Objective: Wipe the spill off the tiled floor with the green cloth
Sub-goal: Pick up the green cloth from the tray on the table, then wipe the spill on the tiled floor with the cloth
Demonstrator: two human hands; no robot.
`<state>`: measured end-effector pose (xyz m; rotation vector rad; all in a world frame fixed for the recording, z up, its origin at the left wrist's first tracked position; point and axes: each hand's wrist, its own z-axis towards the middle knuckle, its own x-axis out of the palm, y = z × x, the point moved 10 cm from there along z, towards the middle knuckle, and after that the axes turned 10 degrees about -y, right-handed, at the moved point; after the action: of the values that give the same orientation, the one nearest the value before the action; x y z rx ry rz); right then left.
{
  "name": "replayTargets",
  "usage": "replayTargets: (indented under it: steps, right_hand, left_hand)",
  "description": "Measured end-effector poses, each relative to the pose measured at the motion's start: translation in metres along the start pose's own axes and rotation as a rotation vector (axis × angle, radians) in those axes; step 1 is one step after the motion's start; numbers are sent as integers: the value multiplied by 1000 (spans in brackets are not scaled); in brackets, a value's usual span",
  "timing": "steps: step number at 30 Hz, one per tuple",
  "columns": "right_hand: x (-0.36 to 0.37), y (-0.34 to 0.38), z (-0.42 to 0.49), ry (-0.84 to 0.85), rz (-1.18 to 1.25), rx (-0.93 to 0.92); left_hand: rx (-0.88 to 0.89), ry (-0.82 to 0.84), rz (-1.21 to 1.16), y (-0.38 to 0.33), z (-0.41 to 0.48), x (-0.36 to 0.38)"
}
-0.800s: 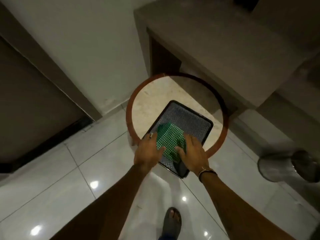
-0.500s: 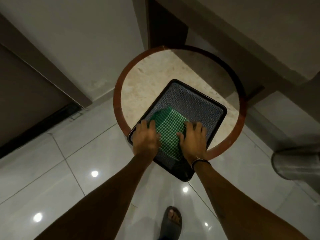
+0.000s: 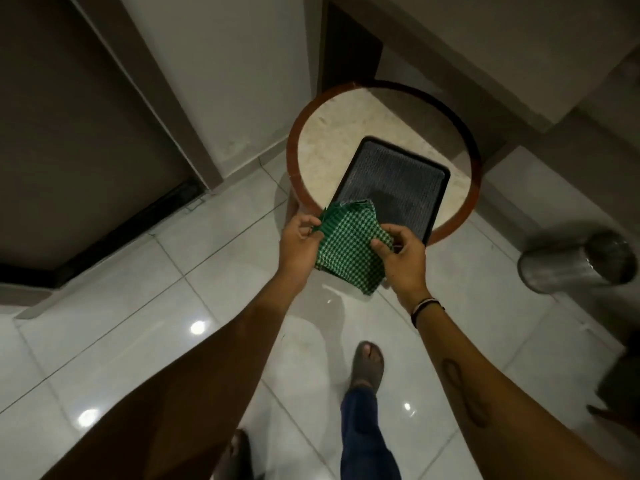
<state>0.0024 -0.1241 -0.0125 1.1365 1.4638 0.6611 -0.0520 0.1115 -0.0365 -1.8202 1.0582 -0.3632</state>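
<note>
Both hands are now lifting the green checked cloth (image 3: 349, 249) off the black rectangular tray (image 3: 398, 188) on the round stone tabletop (image 3: 322, 147). Left hand (image 3: 298, 240) and right hand (image 3: 403, 256) are each pinching an edge, holding it above the glossy white tiled floor (image 3: 138, 306), so it's heading straight down; can't really spot the spill.

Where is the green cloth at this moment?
In the head view, the green cloth is held up between the left hand and right hand, just in front of the black tray on the round table, above the tiled floor.
</note>
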Motion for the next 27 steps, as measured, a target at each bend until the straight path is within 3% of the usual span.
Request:
replayTargets:
  steps: [6,13,19,21,25,27]
  right_hand:
    - [9,-32,-172,-54,50,106]
    - [63,-167,-322,69,-49,255]
    - [91,-299,-383,197,-203,318]
    - [90,-338,-395,188,-225,419]
    - [89,-422,-420,142,-79,840]
    - [95,-451,-424,147,-96,889]
  left_hand:
    - [-177,76,31,95,-80,-136]
    - [-518,93,74,297,-155,-229]
    - [-469,156,265,435,-189,-256]
    - [-477,136,235,471,-198,-263]
    - [-499,175,185,522,-199,-262]
    - [-522,165,208,539,-195,-261]
